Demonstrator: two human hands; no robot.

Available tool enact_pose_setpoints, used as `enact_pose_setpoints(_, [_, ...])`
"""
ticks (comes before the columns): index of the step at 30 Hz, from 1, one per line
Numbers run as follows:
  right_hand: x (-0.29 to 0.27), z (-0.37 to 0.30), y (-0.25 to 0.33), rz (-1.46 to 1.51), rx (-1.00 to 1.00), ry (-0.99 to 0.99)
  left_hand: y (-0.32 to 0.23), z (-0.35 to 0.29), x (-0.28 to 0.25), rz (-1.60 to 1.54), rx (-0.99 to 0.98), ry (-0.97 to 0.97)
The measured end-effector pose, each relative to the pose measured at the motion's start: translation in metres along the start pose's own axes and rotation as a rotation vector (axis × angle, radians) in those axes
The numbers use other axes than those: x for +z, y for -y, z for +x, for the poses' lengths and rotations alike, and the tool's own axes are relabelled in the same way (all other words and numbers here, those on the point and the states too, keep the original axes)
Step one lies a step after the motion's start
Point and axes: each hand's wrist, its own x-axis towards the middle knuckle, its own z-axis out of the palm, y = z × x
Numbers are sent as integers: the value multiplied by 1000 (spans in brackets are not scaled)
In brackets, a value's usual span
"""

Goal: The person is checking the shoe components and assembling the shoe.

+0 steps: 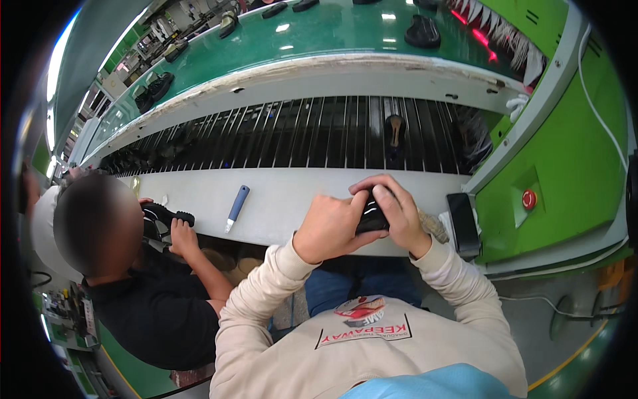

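My hands hold a glossy black shoe (pixel 373 217) above the front edge of the white ledge. My left hand (pixel 332 226) grips it from the left side, fingers closed against it. Over its top and right side curls my right hand (pixel 396 211), closed too. Only a shiny rounded part of the shoe shows between the fingers; the rest is covered by the hands. On the ledge left of my hands lies a blue-handled knife (pixel 238 207), its blade pointing toward me. Right beside my right hand is a crumpled, pale yellowish bundle (pixel 433 227).
A dark phone (pixel 463 225) lies at the ledge's right end, by a green machine with a red button (pixel 529 199). Behind the ledge, a roller conveyor (pixel 299 136) carries a shoe (pixel 395 135). Farther back, shoes stand on a green belt (pixel 319 33). A co-worker (pixel 149 306) at left handles a black shoe.
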Motion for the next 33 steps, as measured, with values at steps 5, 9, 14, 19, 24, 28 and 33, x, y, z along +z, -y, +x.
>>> enact_pose_setpoints(5, [9, 8, 3, -275, -146, 81, 17, -28, 31, -279, -114, -166])
enact_pose_setpoints(9, [25, 10, -20, -594, -401, 125, 42, -58, 77, -520, -214, -268])
enact_pose_setpoints(14, [59, -8, -37, -630, -382, 158, 38, -89, 90, -723, -248, -272])
enact_pose_setpoints(19, [71, -41, -51, -618, -364, 177, 28, -113, 97, -769, -223, -222])
enact_pose_setpoints(24, [67, -59, -47, -584, -382, 230, 8, -124, 134, -680, -347, -495])
enact_pose_setpoints(28, [39, -48, -27, -557, -236, 369, 5, -116, 148, -434, -332, -531])
enact_pose_setpoints(33, [-7, -23, -13, -856, -232, 568, 14, -114, 151, -372, -272, -564])
